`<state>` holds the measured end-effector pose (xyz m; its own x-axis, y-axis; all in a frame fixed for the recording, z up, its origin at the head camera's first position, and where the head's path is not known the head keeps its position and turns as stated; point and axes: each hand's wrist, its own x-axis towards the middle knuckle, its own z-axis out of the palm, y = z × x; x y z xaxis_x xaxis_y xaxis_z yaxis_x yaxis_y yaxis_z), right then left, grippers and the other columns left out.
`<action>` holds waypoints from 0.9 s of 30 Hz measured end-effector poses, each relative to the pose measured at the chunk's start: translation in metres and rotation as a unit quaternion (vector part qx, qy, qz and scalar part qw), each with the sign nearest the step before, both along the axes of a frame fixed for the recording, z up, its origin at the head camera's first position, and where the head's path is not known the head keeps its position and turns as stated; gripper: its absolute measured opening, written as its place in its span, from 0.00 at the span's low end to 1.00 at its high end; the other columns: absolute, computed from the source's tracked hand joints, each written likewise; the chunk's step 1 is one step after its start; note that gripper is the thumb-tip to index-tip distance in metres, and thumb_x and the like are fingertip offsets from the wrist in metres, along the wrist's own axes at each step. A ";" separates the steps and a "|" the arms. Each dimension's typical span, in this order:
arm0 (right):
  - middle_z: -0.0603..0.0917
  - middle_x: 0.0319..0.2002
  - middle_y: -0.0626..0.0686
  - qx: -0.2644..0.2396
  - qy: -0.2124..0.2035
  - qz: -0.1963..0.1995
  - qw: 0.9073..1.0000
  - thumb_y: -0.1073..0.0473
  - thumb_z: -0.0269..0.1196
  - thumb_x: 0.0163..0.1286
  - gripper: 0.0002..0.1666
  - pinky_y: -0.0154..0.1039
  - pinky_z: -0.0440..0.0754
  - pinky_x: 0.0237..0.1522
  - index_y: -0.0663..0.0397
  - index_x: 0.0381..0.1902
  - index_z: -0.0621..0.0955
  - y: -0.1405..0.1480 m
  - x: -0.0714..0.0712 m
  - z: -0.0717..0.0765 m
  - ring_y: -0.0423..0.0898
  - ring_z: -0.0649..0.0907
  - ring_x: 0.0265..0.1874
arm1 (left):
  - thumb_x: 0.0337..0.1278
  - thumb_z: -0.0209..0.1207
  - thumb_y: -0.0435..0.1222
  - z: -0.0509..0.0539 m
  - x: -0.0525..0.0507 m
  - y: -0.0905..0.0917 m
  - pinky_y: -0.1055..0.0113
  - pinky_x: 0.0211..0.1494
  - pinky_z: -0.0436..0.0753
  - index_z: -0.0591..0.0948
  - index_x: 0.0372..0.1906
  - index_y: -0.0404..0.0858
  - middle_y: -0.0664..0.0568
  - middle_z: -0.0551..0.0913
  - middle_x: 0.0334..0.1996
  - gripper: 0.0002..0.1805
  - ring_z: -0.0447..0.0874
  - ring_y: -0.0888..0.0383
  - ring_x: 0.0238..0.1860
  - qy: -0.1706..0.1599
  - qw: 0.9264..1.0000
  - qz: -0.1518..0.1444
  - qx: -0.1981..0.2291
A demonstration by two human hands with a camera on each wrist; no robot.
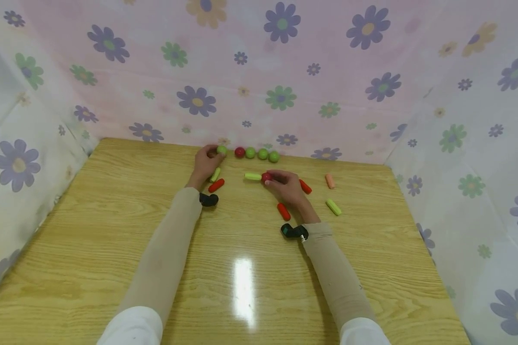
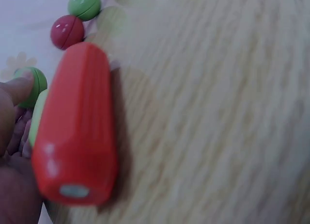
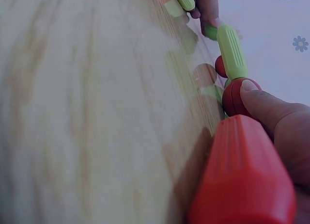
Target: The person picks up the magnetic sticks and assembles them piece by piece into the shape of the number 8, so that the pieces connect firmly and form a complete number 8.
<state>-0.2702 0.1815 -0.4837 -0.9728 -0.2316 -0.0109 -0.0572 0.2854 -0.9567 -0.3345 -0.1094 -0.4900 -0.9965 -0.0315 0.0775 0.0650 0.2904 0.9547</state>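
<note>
At the table's back edge my left hand (image 1: 205, 163) pinches a green ball (image 1: 222, 150) between thumb and fingers. My right hand (image 1: 288, 187) grips a red ball (image 1: 266, 177), its thumb on the ball in the right wrist view. From the ball's left side a light green rod (image 1: 253, 177) sticks out, touching it. Below my left hand lie another light green rod (image 1: 215, 174) and a ridged red rod (image 1: 217, 185), which looms large in the left wrist view. By my right hand lie two more red rods, one at its right (image 1: 305, 186), one below (image 1: 283, 211).
Along the back wall stand a red ball (image 1: 240, 152) and three green balls (image 1: 263, 154) in a row. Farther right on the wooden table (image 1: 112, 215) lie an orange rod (image 1: 330, 181) and a light green rod (image 1: 334, 207). Flowered cloth (image 1: 241, 81) encloses the back and sides.
</note>
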 end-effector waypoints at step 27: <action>0.81 0.60 0.65 0.000 -0.018 -0.002 1.000 0.66 0.66 0.71 0.25 0.48 0.77 0.64 0.65 0.64 0.79 -0.005 0.013 0.024 0.57 0.80 0.62 | 0.73 0.59 0.36 0.000 0.031 -0.019 0.71 0.59 0.77 0.72 0.71 0.33 0.38 0.76 0.66 0.26 0.77 0.55 0.62 -0.043 0.981 -0.008 0.187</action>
